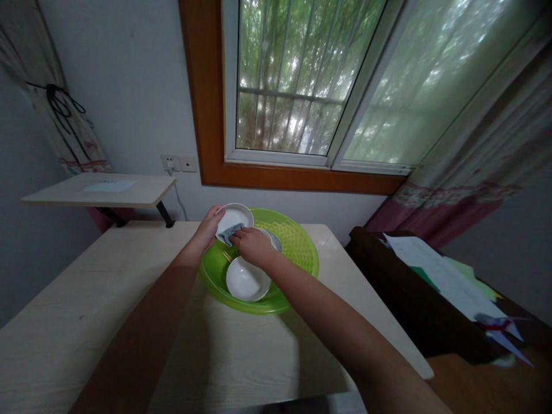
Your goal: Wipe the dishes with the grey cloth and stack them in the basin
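Note:
My left hand (208, 226) grips the left rim of a small white bowl (236, 217), tilted up above a green plastic basket (297, 236). Pressed into that bowl is a grey cloth (228, 234), pinched by my right hand (252, 244). A second white bowl (246, 280) lies inside the basket at its near side, just below my right wrist. Another dish edge (276, 240) shows behind my right hand, mostly hidden.
The basket rests on a pale wooden table (86, 310). A small side shelf (99, 191) stands at the left by the wall. A dark cabinet with papers (435, 276) sits to the right. A window and curtains fill the wall behind.

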Motion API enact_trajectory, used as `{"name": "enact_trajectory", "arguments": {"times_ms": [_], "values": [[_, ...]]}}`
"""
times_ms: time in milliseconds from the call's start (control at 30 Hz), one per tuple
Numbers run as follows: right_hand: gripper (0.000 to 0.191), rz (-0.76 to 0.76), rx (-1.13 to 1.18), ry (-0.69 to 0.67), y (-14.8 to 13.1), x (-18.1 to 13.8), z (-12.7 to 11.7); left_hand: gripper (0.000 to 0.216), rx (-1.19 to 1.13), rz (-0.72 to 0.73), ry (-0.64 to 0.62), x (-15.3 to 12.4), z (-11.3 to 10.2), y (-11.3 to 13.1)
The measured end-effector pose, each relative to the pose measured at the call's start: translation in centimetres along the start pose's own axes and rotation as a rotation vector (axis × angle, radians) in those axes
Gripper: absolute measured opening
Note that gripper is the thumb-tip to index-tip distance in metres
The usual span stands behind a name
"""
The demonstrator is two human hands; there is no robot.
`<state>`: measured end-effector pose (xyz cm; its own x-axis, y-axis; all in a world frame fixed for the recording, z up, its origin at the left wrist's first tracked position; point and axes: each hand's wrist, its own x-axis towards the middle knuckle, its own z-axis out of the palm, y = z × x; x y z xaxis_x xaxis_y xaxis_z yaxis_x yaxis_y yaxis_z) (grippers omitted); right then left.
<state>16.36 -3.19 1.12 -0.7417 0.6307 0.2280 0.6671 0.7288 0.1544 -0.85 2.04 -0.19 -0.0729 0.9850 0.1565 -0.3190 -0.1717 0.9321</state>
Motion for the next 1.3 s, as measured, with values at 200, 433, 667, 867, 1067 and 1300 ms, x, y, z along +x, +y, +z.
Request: {"name": "enact_trajectory", "arguments": {"times_ms": [200,433,667,867,1067,1300], "values": [[0.063,-0.070,0.298,0.080,-0.4,-0.2,0.9,0.044,0.090,0.045,-0.070,-0.6,0.2,0.4],[0.058,-0.050,0.243,0.114,-1.3,0.0,1.3,0.048,0.069,-0.042,-0.142,-1.2,0.7,1.2],[0.083,0.133,0.014,0.125,-1.4,-0.2,1.8,0.032,0.071,-0.038,-0.226,-0.9,0.8,0.0],[0.084,0.219,-0.094,0.111,-0.9,0.4,1.1,0.038,0.040,-0.027,-0.188,-0.4,0.7,-0.3],[0.033,0.168,-0.148,0.046,-0.8,0.6,-0.2,0.045,0.000,0.008,-0.127,-0.5,0.5,0.4],[0.025,0.047,-0.123,0.004,-0.7,0.1,-1.5,0.046,-0.044,-0.026,-0.074,-0.6,-0.1,0.7]]}}
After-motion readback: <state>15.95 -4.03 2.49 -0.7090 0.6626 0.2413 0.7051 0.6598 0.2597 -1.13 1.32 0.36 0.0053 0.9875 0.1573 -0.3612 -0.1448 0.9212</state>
